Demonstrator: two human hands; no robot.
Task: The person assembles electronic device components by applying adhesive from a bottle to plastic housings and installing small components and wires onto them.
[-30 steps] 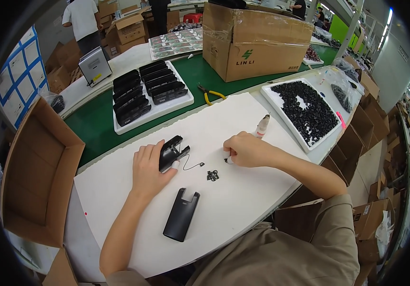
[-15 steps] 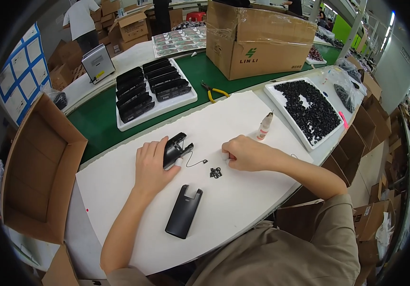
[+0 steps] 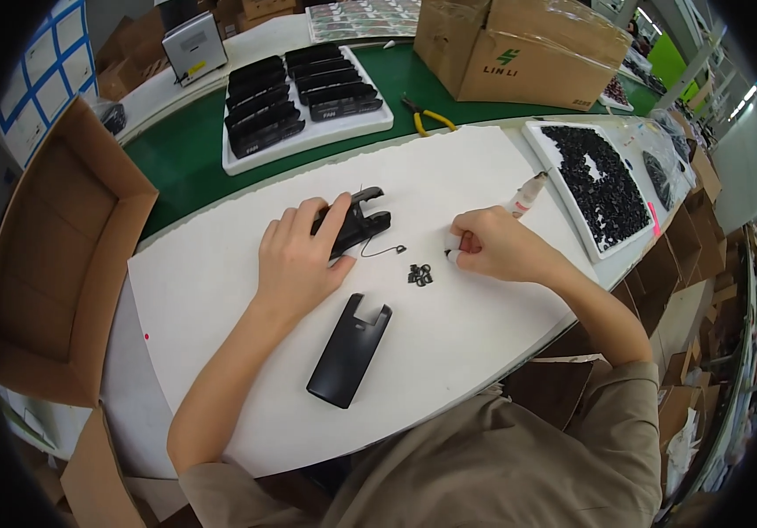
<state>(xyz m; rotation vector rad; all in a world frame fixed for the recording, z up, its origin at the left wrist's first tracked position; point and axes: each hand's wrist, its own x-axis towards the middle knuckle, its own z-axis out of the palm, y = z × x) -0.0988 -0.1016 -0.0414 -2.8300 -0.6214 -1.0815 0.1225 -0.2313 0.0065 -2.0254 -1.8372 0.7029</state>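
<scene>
My left hand [image 3: 301, 255] is closed around a black plastic housing [image 3: 362, 222] with two prongs at its far end; fingers cover much of it. From the housing a thin dark wire [image 3: 373, 253] runs to a tiny black piece lying on the white sheet. My right hand [image 3: 506, 246] pinches a small black part [image 3: 450, 253], mostly hidden by fingertips with white covers. Between the hands is a little pile of small black clips [image 3: 420, 275]. Nearer to me lies a smooth black cover [image 3: 350, 352] with a notch at its far end.
Beyond the white sheet [image 3: 449, 352], a white foam tray [image 3: 308, 148] holds rows of black housings. Yellow-handled pliers [image 3: 431, 117] lie near a large carton [image 3: 537, 62]. At right, a small bottle [image 3: 528, 195] stands beside a tray of black parts [image 3: 594, 189]. An open carton [image 3: 62, 273] is at left.
My left hand has shifted its hold, and the housing is turned, its prongs now at a different angle. My right fingertips now show a small black part. The whole view has shifted.
</scene>
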